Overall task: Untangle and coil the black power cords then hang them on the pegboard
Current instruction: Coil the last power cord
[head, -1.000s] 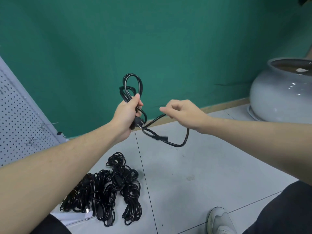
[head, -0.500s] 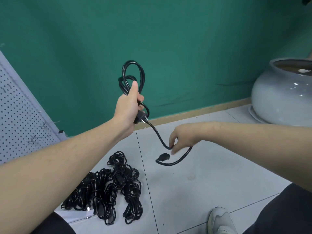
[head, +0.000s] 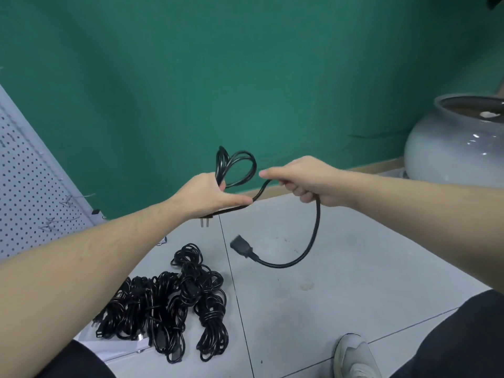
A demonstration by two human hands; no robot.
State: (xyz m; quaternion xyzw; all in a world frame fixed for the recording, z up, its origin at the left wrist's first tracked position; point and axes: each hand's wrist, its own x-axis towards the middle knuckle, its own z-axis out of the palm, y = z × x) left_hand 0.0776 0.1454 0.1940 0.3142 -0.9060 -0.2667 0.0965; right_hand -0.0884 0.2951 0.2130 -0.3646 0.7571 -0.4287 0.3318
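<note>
Landmark: bundle of coiled black power cords [head: 169,309], on floor tiles [head: 341,268] at near left.

- Beyond bundle, raised: left hand [head: 207,196], clamped round gathered loops of the cord in hand [head: 237,166]; pronged plug [head: 205,221] poking out beneath the palm.
- Right of bundle, raised level with the left: right hand [head: 305,180], curled round the free tail. Tail hanging in a curve, ending in socket connector [head: 241,245] above floor, just beyond bundle.
- Left of bundle, leaning: pegboard [head: 24,173], wire hooks [head: 68,199] apparently vacant.

Step judged: wrapping the tail round the loops. Advice: keep loops even, hold the waist firmly, wind snugly, tuck connector through so nothing springs loose.
</note>
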